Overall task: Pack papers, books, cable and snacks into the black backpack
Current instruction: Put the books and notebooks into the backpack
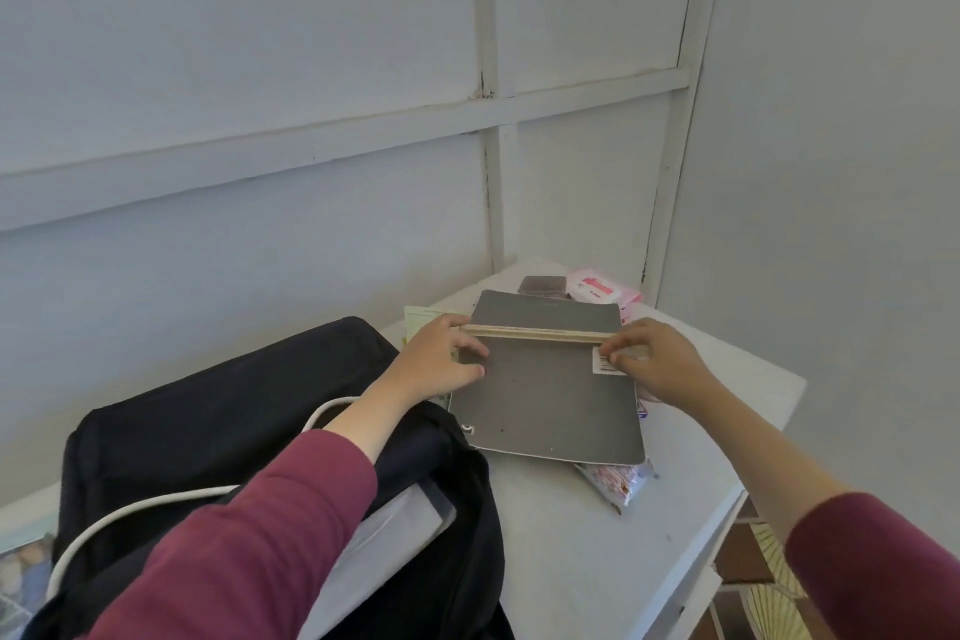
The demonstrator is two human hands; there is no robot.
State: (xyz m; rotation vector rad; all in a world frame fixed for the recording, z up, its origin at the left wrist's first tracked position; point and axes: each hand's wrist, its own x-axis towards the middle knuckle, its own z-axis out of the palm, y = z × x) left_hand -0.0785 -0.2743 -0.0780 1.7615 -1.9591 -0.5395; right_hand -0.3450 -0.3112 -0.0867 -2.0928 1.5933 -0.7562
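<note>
Two grey books are stacked on the white table point(582, 551); the upper book point(550, 400) is tilted up at its far edge, and the lower book point(545, 311) shows behind it. My left hand point(441, 361) grips the upper book's left edge and my right hand point(660, 361) grips its right edge by the barcode label. The black backpack point(218, 411) lies open at the left with white papers point(395, 535) inside and a white cable point(145, 504) trailing over it. A snack packet point(618, 481) pokes out under the books.
A pink-and-white wipes pack point(602, 287) and a dark flat object point(543, 286) lie at the table's far corner by the wall. A pale green packet point(421, 320) sits beyond my left hand. The table's right edge drops to a tiled floor point(748, 556).
</note>
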